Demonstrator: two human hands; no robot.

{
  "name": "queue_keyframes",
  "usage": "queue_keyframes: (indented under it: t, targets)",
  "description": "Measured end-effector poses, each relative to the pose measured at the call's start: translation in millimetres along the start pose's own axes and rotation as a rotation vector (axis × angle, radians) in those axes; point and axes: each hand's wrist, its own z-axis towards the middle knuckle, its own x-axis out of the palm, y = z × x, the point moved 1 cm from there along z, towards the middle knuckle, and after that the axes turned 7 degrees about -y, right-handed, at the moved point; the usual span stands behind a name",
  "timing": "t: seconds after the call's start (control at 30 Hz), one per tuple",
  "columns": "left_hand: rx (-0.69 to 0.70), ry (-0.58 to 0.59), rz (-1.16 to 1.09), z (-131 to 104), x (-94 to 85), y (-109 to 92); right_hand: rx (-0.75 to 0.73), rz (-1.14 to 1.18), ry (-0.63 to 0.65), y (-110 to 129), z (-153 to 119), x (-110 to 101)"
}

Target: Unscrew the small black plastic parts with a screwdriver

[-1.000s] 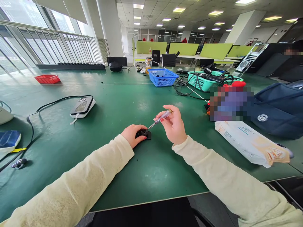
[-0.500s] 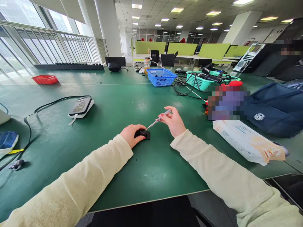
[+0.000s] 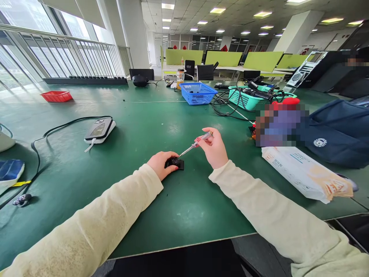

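Note:
My left hand (image 3: 162, 164) grips a small black rectangular part (image 3: 180, 164) against the green tabletop, thumb along its near side and fingers over the far side. Its exact kind cannot be made out, as the fingers cover much of it. In my right hand (image 3: 215, 148) is a slim screwdriver (image 3: 192, 147) with a clear handle, pinched between thumb and fingers. It slants down to the left, and its thin tip meets or nearly meets the top of the black part beside my left fingertips.
On the green table (image 3: 138, 127) a phone (image 3: 100, 129) lies at left on a white block with a cable. A red tray (image 3: 57, 97), a blue basket (image 3: 198, 98) and a turquoise basket (image 3: 245, 100) stand farther back. At right are a tissue pack (image 3: 305, 173) and a dark blue bag (image 3: 343, 130).
The screwdriver's handle has shifted slightly and leans a little lower in my right hand. My left hand still holds the black part in place. The whole view has drifted marginally.

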Motion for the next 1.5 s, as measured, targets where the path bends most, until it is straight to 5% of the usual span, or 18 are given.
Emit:
queue_keyframes:
  t: [0.6, 1.5]
  targets:
    - [-0.008, 0.012, -0.008, -1, -3.5, -4, -0.151, 0.034, 0.181, 6, -11, 4]
    - [0.01, 0.002, -0.035, 0, -0.2, 1, -0.306, 0.012, 0.152, 10, -15, 4]
